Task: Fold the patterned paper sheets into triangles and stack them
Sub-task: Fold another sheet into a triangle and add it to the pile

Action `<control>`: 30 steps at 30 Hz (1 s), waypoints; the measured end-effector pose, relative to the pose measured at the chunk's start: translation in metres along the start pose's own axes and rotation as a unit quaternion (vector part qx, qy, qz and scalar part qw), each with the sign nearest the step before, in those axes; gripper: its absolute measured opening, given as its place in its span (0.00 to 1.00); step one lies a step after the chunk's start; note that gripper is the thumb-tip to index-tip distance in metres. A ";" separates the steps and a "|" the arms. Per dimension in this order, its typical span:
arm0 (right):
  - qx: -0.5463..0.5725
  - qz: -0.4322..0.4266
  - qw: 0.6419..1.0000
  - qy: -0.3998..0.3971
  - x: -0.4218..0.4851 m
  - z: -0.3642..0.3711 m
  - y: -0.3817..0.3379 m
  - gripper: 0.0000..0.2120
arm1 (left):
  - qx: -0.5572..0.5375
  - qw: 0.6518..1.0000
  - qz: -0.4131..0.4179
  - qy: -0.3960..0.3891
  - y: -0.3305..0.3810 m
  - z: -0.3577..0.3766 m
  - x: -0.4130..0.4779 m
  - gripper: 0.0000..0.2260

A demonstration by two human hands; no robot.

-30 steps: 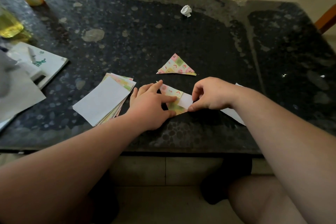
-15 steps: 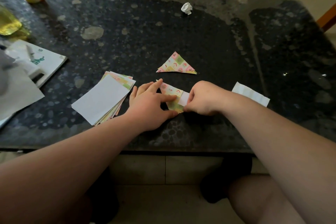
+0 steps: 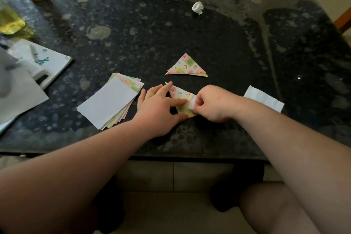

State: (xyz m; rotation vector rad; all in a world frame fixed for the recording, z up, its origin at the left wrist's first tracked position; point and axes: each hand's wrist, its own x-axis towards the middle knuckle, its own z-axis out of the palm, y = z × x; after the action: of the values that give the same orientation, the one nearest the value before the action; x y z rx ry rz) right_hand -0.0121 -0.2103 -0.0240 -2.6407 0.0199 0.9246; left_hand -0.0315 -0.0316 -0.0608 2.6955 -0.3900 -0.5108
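Right, lowest in the frame, near the front edge of the dark table [image 3: 209, 138], both hands work on one patterned sheet [image 3: 180, 94]. The left hand [image 3: 161, 108] lies across it with straight fingers, pressing it flat to the stone. The right hand [image 3: 214, 104] is curled, pinching the white flap at the sheet's right side. To me this looks like a fold in the making, not yet creased down.

The risk sits right there. If the left fingers ease off while the right hand pulls the flap, the sheet can skate on the smooth top and the edges will not meet, leaving a lopsided triangle. Pinching too hard could also crumple or tear the thin corner.

Just left of the hands, at centre left, lies the stack [image 3: 110, 100] of unfolded sheets, white side up and fanned at its edges; a careless wrist could nudge it further apart. At centre right lies a white slip [image 3: 264, 99]. Above the hands, mid-frame, one finished triangle [image 3: 187, 67] lies alone, so the stacking has barely started. Further up, near the top centre, sits a crumpled paper ball [image 3: 198, 7].
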 end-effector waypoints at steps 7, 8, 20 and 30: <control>-0.015 -0.008 1.000 0.000 -0.001 0.003 0.000 0.10 | -0.001 1.000 0.006 0.021 -0.002 0.005 0.000 0.22; -0.016 -0.008 1.000 0.001 -0.001 0.002 0.001 0.10 | 0.000 1.000 0.008 0.024 -0.002 0.006 0.000 0.22; -0.004 -0.014 1.000 0.008 -0.001 0.004 0.003 0.08 | 0.000 0.992 0.079 0.102 -0.002 0.018 -0.009 0.14; 0.011 -0.019 1.000 0.012 0.001 0.003 0.007 0.07 | 0.168 0.980 0.104 0.037 0.004 0.007 -0.015 0.21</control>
State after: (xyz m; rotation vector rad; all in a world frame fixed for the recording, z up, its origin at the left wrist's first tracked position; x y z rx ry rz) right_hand -0.0134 -0.2155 -0.0289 -2.6229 -0.0130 0.8749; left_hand -0.0482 -0.0327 -0.0611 2.9337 -0.7899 -0.3063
